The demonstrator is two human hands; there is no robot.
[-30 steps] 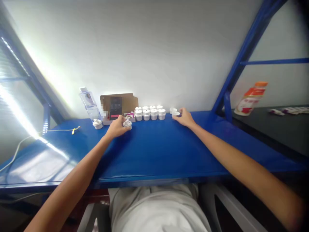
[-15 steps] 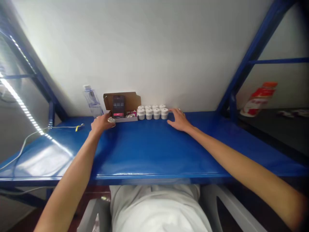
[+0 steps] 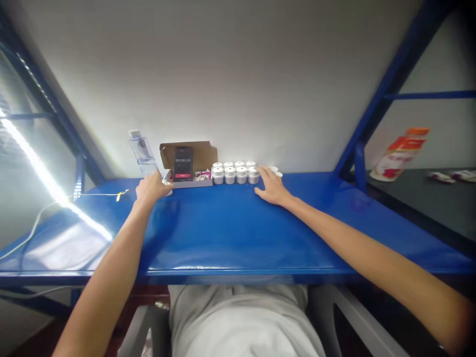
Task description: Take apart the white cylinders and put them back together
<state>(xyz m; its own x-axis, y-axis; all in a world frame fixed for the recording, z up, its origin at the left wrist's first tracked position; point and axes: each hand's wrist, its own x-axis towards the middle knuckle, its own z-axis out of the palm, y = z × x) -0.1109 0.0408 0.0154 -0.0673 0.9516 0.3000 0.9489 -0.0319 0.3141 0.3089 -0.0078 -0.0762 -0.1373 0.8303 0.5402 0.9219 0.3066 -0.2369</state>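
My left hand is closed round a small white round container, mostly hidden behind the thumb and palm. It is beside the left end of an open cardboard box, in front of a clear bottle. On the right, my right hand has its fingers stretched out and its thumb apart. Its fingertips are at the right end of stacked white round containers, which stand in two rows. More white round lids show just behind that hand, partly covered by it.
The open cardboard box holds a phone leaning upright and small pink-and-white packets. A white cable crosses the blue table at left. Blue posts flank it. A red-and-white bottle stands on a dark surface at right.
My left hand has shifted slightly left and turned, hiding more of the white container. My right hand's fingers have moved slightly left over the row's end, and white lids now show behind them.
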